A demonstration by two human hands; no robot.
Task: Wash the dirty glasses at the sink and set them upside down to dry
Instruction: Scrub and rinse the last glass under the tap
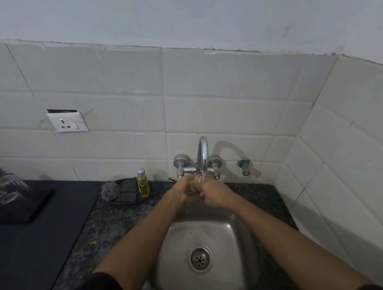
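Observation:
A clear glass [195, 183] sits between both my hands under the running tap [202, 154], above the back of the steel sink [231, 235]. My left hand [183, 191] grips it from the left with curled fingers. From the right, my right hand [214, 194] holds it too. Most of the glass is hidden by my fingers. Water streams from the spout onto it. Several upturned clear glasses [9, 188] stand on a dark mat [35, 208] at the far left.
A yellow soap bottle [142, 182] and a steel scrubber [109, 191] sit on a black holder left of the tap. Dark speckled counter [106, 225] surrounds the sink. A wall socket [67, 122] sits on the tiles; a second valve [244, 165] is right of the tap.

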